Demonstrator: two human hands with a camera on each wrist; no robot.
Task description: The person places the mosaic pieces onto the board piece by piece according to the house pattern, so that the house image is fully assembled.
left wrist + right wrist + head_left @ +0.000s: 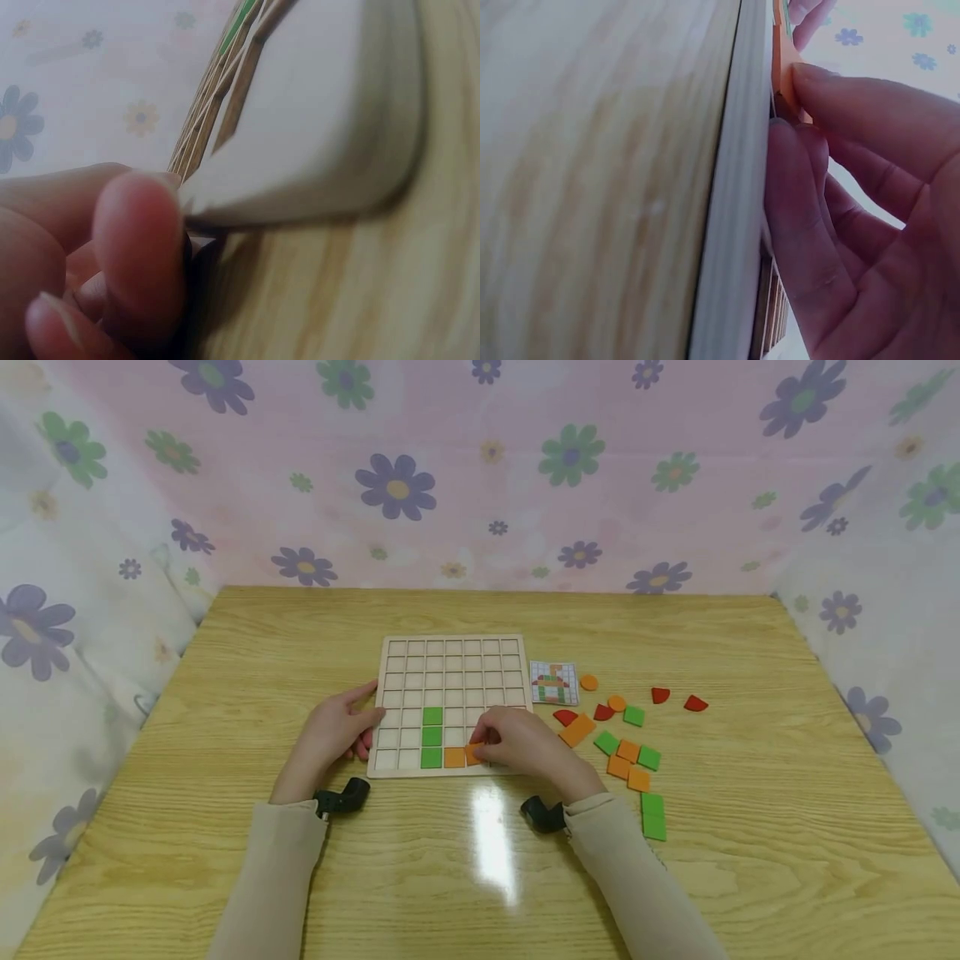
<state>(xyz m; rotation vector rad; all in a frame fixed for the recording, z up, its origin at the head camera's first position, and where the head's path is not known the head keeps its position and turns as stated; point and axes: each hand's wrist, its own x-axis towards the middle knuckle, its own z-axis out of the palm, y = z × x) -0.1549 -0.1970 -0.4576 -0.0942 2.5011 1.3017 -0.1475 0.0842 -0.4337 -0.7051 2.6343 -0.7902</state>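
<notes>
A wooden grid board (450,639) lies on the table. My left hand (333,727) holds its left edge, the thumb on the rim; in the left wrist view the thumb (139,255) is close by the board's corner. With thumb and fingertips my right hand (525,743) pinches an orange square tile (785,67) at the board's bottom row; in the head view the fingers partly cover it. Just left of that tile, another orange square tile (454,757) sits in its cell. Beside it, a green tile (432,737) is the middle one of a column of three.
A small pattern card (555,683) lies right of the board. Farther right are scattered loose pieces: red quarter-round pieces (696,703), orange discs (588,682), an orange rectangle (577,730), and several green (648,758) and orange squares (638,778). A flowered cloth (465,485) hangs behind the table.
</notes>
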